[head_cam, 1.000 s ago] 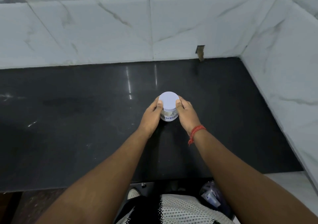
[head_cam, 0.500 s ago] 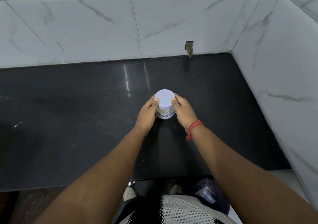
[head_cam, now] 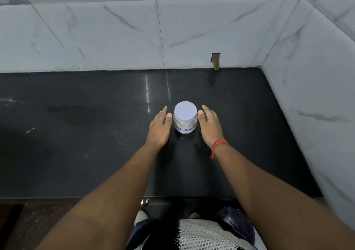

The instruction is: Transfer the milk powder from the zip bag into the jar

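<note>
head view: jar (head_cam: 185,119) between open hands

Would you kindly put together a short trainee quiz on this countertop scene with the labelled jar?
1. True or false: the white lid is off the small clear labelled jar.
2. Multiple choice: where does the jar stand? A) on the black stone counter B) on the floor C) in the left hand
3. Fill in: the red thread bracelet sits on the ___ wrist.

Key
1. False: the lid sits on the jar.
2. A: it stands upright on the counter, between the left hand and the right hand, both open beside it and not gripping it.
3. Right.
</note>
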